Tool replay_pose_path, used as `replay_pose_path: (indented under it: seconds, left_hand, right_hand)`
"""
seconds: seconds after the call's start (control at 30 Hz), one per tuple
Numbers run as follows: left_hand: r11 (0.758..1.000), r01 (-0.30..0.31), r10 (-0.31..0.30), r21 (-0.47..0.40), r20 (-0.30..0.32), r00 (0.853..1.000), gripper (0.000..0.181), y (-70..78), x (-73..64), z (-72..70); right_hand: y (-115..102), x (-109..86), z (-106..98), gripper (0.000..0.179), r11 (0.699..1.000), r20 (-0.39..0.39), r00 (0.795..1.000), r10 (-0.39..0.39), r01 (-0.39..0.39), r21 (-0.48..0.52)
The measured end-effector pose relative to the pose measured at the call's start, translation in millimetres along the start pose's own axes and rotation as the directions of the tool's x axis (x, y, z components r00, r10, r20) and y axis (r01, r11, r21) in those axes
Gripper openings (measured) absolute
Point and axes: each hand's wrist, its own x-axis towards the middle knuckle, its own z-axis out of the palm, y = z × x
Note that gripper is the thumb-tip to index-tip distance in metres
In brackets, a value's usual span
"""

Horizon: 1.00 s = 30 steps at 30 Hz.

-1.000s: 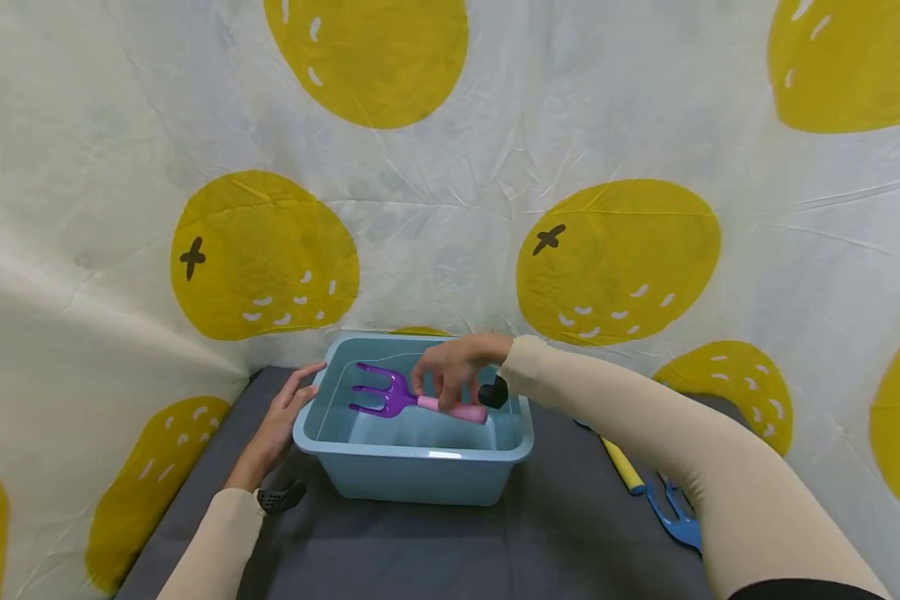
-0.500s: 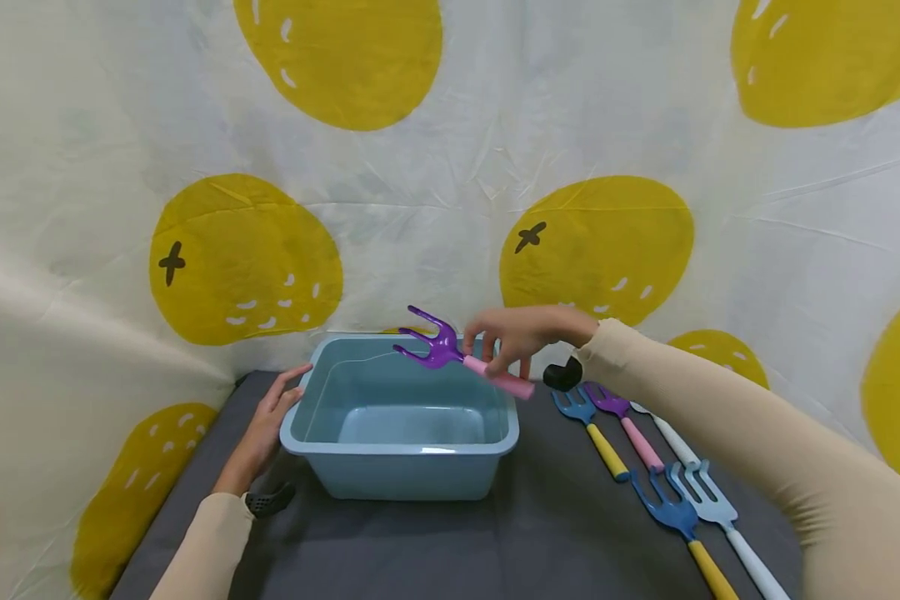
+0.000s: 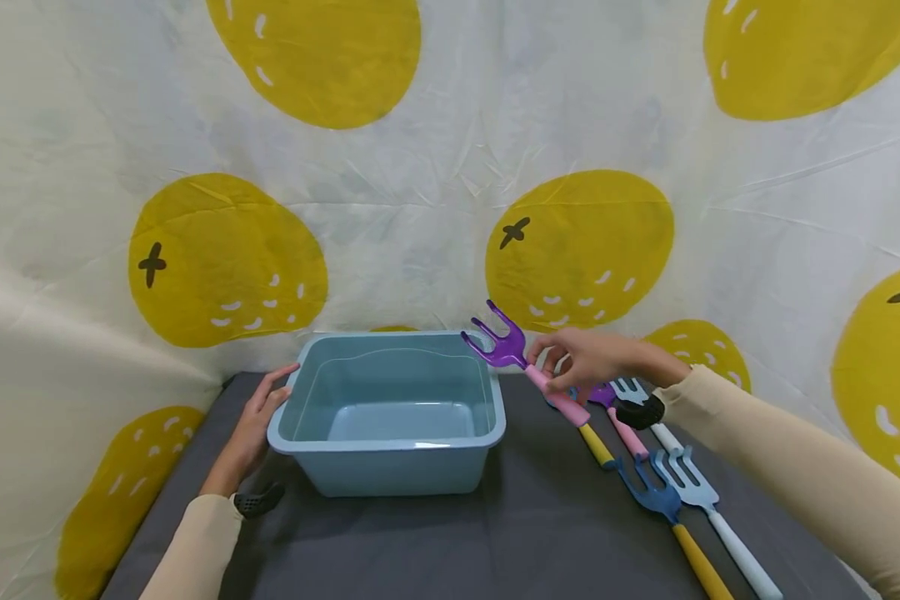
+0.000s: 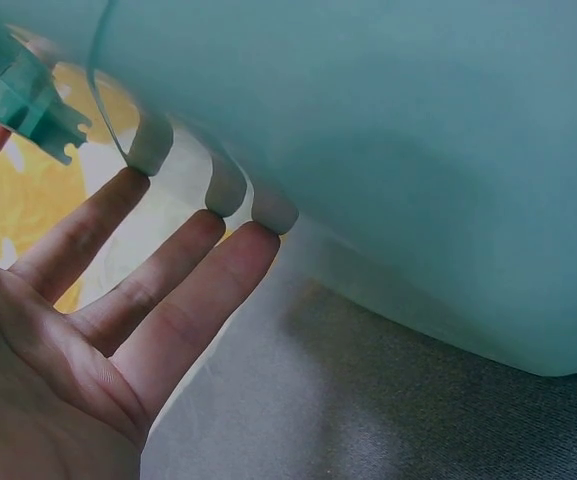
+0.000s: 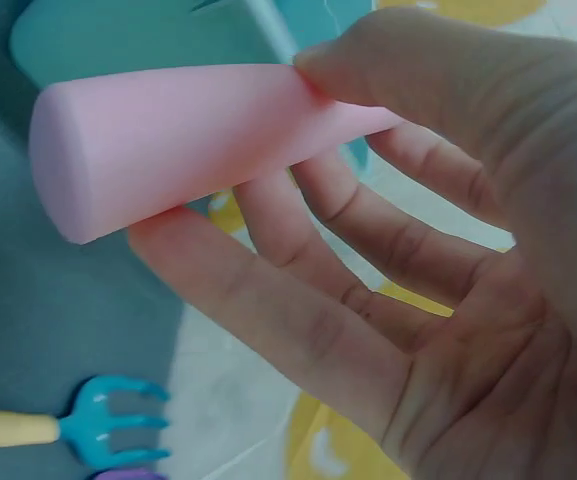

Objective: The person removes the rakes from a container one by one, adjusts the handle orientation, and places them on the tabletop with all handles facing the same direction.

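Note:
My right hand (image 3: 588, 362) pinches a small garden hand fork by its pink handle (image 5: 158, 145), thumb on one side and fingers on the other. The fork's purple three-tined head (image 3: 506, 347) points up and left, overlapping the back right corner of a light blue plastic basin (image 3: 390, 468) in the head view. At the basin's left side is my left hand (image 3: 246, 429). Its straight fingers (image 4: 203, 290) touch the basin's outer wall in the left wrist view. Inside, the basin shows only its bare floor.
Several other hand forks lie on the dark cloth at right: a blue one (image 3: 658, 500) with a yellow handle, a pale one (image 3: 697, 492) in front, and more behind, partly hidden by the right hand. A lemon-print curtain (image 3: 412, 250) hangs behind the table.
My right hand has lifted the purple fork out of the basin and carried it right, over its right rim towards the other forks. My left hand stays at the basin's side.

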Motion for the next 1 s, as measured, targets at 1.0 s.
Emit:
replay_pose_path:
  seconds: [1.0]
  left_hand:
    - [1.0, 0.019, -0.019, 0.009, 0.021, 1.0, 0.056, 4.2, 3.5, -5.2]
  right_hand:
    - [153, -88.7, 111, 0.045, 0.903, -0.107, 0.99, 0.09, -0.036, 0.427]
